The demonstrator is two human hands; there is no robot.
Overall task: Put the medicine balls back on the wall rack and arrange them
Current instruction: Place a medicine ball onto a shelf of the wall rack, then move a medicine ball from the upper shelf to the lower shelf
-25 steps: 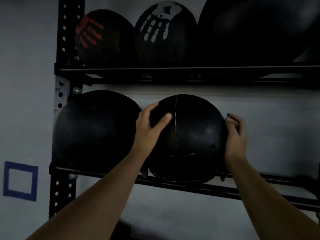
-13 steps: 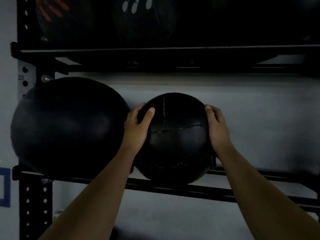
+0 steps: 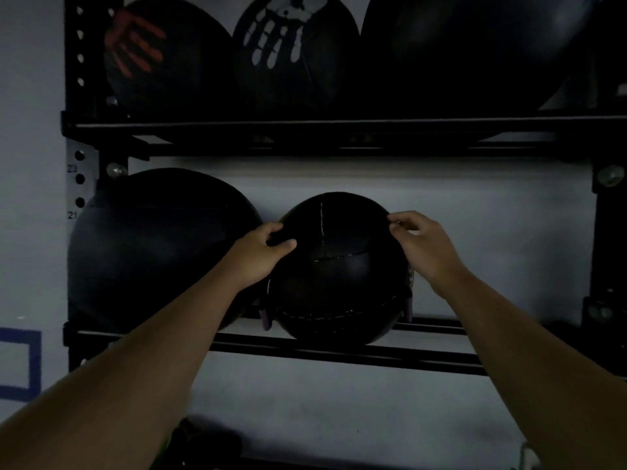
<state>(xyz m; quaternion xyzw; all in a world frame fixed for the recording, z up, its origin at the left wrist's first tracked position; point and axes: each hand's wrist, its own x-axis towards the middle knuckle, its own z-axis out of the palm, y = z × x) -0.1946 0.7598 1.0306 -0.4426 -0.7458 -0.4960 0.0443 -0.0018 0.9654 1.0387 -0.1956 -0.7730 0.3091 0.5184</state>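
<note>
A black stitched medicine ball (image 3: 336, 279) rests on the lower rails (image 3: 424, 359) of the black wall rack. My left hand (image 3: 261, 252) grips its upper left side, fingers curled over the top. On the ball's upper right edge sits my right hand (image 3: 420, 245), fingertips pinched against the surface. A larger black ball (image 3: 152, 252) lies to its left on the same rails, touching or nearly touching it. The upper shelf (image 3: 339, 125) holds a ball with a red handprint (image 3: 163, 59), one with a white handprint (image 3: 291, 52) and a big plain one (image 3: 468, 52).
Perforated black uprights stand at the left (image 3: 79, 171) and right (image 3: 607, 232). The lower rails are bare to the right of the stitched ball. A blue tape square (image 3: 30, 364) marks the grey wall at left. Dark objects (image 3: 200, 442) lie low under the rack.
Both hands have slid from the ball's sides up toward its top. The view has tilted up, so the upper shelf's balls show again.
</note>
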